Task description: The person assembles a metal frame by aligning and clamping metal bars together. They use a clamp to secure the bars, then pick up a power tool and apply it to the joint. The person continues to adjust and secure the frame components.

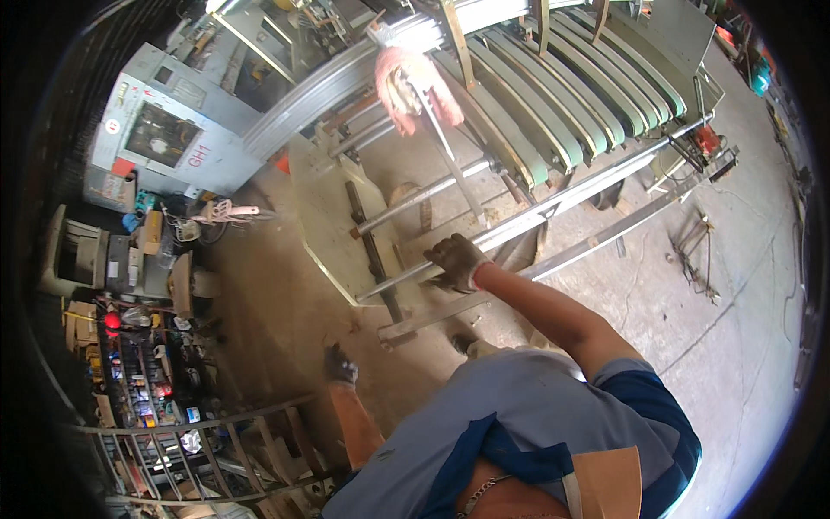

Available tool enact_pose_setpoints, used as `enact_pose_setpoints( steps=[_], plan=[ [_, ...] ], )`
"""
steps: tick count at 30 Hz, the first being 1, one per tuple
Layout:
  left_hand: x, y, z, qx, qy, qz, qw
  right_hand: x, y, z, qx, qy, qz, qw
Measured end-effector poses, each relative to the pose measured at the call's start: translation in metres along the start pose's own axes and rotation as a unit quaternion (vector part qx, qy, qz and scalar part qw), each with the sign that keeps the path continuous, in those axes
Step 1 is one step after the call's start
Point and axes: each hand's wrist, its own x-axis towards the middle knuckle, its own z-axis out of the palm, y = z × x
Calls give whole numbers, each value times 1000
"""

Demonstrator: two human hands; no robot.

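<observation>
My right hand (456,259), in a dark work glove, is at the near left end of a long silver metal rail (562,197). Its fingers curl over the metal there, and part of the grip is hidden. The rail belongs to a machine frame with several parallel belts (553,95) edged in green. A lower metal bar (596,232) runs alongside, just beyond my right forearm. My left hand (341,364), gloved in dark grey, hangs over the floor left of the frame. Nothing shows in it, and its fingers look loosely apart.
A pale side plate (337,229) stands at the frame's left end. Pink cloth (406,86) drapes over the far side. At the left are a grey machine cabinet (220,169) and cluttered shelves (130,372). A small metal stand (694,255) is on the floor at right.
</observation>
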Motion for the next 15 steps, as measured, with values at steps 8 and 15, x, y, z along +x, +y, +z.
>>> enact_pose_setpoints(
  steps=[8, 15],
  plan=[
    [-153, 2, 161, 298, -43, 403, 864, -118, 25, -74, 371, -82, 59, 923],
    [-246, -122, 412, 378, -445, 472, 660, -191, 64, -119, 546, 79, 17, 834]
  ],
)
